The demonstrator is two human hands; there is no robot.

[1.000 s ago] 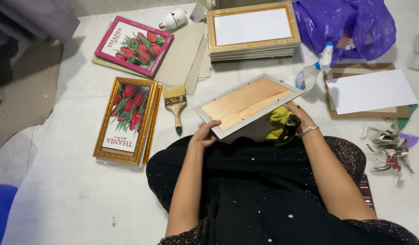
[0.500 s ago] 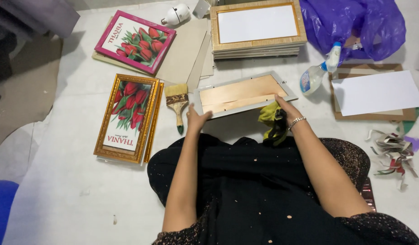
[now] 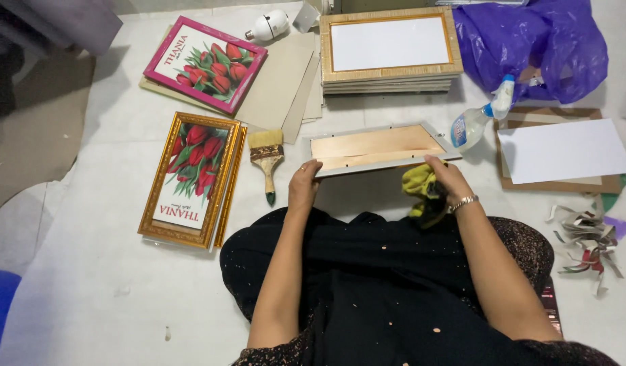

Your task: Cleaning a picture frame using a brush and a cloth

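Left hand (image 3: 303, 184) and right hand (image 3: 448, 183), fingers closed, are gripping the silver frame's (image 3: 380, 148) near edge above the lap, right also bunching a yellow cloth (image 3: 421, 186); frame's looking light, stiff, likely fragile — edge-hold it.

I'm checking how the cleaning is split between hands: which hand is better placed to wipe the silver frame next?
Probably the right hand: it already holds the yellow cloth against the silver frame's near edge. The left hand only grips the frame's left corner, steadying it.
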